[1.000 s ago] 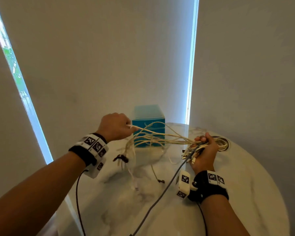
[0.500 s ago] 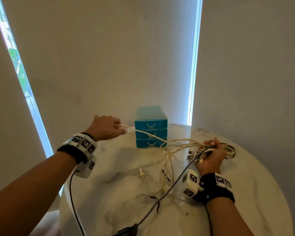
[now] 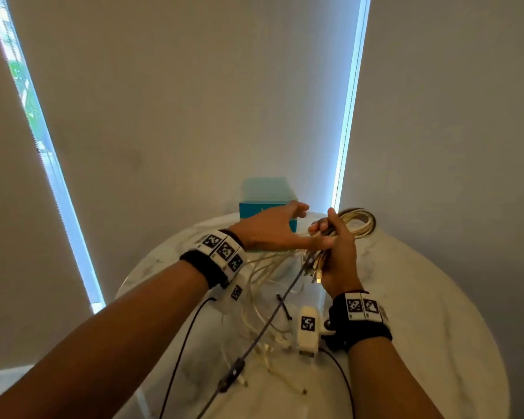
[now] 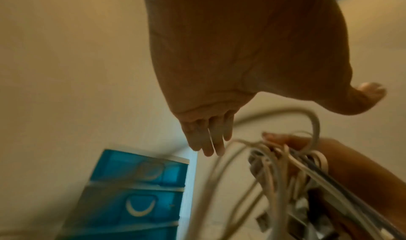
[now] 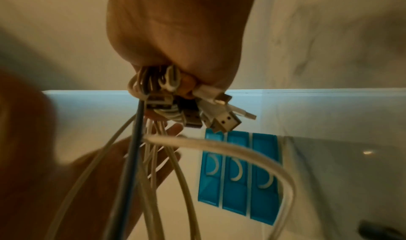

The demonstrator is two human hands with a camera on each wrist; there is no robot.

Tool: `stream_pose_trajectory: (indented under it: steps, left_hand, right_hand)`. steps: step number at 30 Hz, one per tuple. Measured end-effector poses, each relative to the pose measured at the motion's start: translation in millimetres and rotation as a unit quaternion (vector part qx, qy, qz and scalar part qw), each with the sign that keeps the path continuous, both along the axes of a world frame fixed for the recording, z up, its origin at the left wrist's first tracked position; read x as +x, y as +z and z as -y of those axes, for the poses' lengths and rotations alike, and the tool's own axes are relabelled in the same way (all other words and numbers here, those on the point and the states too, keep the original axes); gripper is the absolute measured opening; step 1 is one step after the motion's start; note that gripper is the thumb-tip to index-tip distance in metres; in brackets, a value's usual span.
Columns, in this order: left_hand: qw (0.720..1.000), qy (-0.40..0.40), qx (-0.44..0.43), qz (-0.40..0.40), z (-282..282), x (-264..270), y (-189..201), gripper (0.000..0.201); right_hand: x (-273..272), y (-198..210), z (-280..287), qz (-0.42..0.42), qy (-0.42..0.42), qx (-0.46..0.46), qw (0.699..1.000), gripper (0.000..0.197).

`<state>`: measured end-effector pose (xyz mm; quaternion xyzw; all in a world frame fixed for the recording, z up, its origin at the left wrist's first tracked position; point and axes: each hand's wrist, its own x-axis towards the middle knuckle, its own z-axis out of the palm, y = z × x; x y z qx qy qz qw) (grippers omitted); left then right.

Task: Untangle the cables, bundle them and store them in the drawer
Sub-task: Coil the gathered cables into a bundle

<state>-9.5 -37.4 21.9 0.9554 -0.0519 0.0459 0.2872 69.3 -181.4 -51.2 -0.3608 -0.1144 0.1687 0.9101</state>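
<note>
from the head view, we are gripping a bunch of cream-white cables [image 3: 357, 222] in our right hand [image 3: 336, 252], fingers curled round them above the round white marble table [image 3: 436, 313], with a coiled loop sticking out past the fist. our left hand [image 3: 273, 228] is reaching across to that bunch with fingers straight and spread, holding nothing that we can see. the loose ends, along with a thin dark grey cable [image 3: 273, 316], are trailing down onto the table in a slack mess. the small blue plastic drawer unit [image 3: 266, 198] is standing at the far edge, just behind our left hand.

from the left wrist view, our left fingers [image 4: 208, 139] are hanging straight, just beside the gathered strands but apart from them, and the drawer fronts [image 4: 140, 203] are looking closed.

from the right wrist view, we are clamping a cluster of usb plugs [image 5: 197, 111] together with the cable loops, and long strands are dropping below the fist.

we judge the task as partly along: the plug ends are being collected in one hand, but the tails are lying loose, nothing is tied into a bundle yet, and no drawer is open for storing.
</note>
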Motion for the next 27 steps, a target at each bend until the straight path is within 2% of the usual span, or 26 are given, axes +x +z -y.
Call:
stream_pose_trajectory:
  steps: [2, 4, 6, 10, 11, 13, 15, 17, 20, 22, 23, 25, 27]
  left_hand:
    - [0.996, -0.028, -0.041, -0.078, 10, 11, -8, 0.100]
    - [0.981, -0.080, -0.080, -0.161, 13, 17, -22, 0.076]
    - [0.972, -0.105, -0.094, -0.187, 12, 16, -32, 0.052]
    - [0.960, -0.114, -0.115, -0.228, -4, 8, -27, 0.038]
    - [0.964, -0.105, -0.118, -0.212, -11, 5, -24, 0.033]
    - [0.981, -0.078, -0.123, -0.126, -24, -1, -20, 0.026]
    - [0.986, -0.059, -0.148, -0.056, -36, -5, -13, 0.023]
    - [0.985, -0.042, -0.157, -0.055, -47, -10, -1, 0.036]
    - [0.996, -0.003, -0.033, -0.079, -66, -18, 13, 0.051]
    - [0.996, 0.013, 0.075, -0.052, -80, -21, 14, 0.055]
    - [0.995, 0.011, 0.094, -0.029, -87, -22, 11, 0.056]
    - [0.998, 0.007, 0.061, 0.009, -96, -24, 5, 0.053]
    - [0.997, 0.020, -0.067, 0.033, -103, -22, -4, 0.043]
  right_hand:
    - [-3, 8, -1, 0.025, 0.004, -0.011, 1.000, 0.041]
    - [-2, 14, 5, 0.034, -0.001, 0.002, 0.999, 0.041]
    - [0, 15, 12, 0.030, -0.018, 0.001, 0.999, 0.041]
    - [13, 6, 29, 0.005, -0.053, 0.010, 0.999, 0.046]
    - [16, 6, 33, 0.003, -0.060, 0.002, 0.998, 0.046]
    - [19, 7, 35, -0.002, -0.069, -0.006, 0.998, 0.043]
    - [19, 7, 33, 0.003, -0.080, -0.012, 0.997, 0.041]
    - [22, 6, 30, 0.004, -0.099, -0.013, 0.995, 0.041]
    - [31, 2, 33, -0.037, -0.107, 0.047, 0.992, 0.035]
    - [37, -4, 35, -0.047, -0.118, 0.078, 0.989, 0.034]
    - [38, -6, 35, -0.046, -0.119, 0.080, 0.989, 0.035]
    - [35, -6, 33, -0.040, -0.105, 0.083, 0.990, 0.038]
    - [30, -5, 32, -0.043, -0.089, 0.101, 0.990, 0.040]
